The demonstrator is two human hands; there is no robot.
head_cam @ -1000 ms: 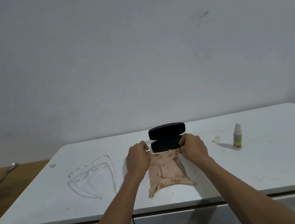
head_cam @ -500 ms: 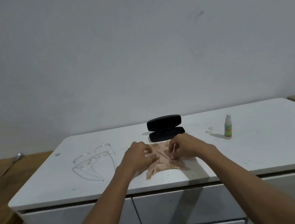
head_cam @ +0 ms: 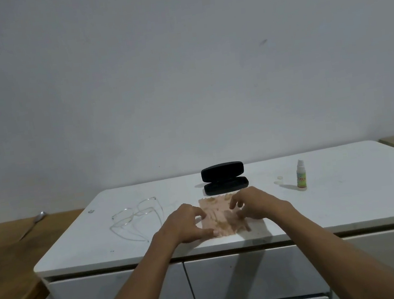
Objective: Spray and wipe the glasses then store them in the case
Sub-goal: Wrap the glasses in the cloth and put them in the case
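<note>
- Both hands are pressing a pink cloth (head_cam: 220, 217) flat: left hand (head_cam: 186, 222) fingers and right hand (head_cam: 253, 203) fingers are spread, gripping nothing.
- Smoothing outward from the centre should leave it wrinkle-free.
- Glasses (head_cam: 137, 215) are lying left on the tabletop (head_cam: 346, 205); the open case (head_cam: 224, 179) is behind, the spray bottle (head_cam: 301, 177) right.
</note>
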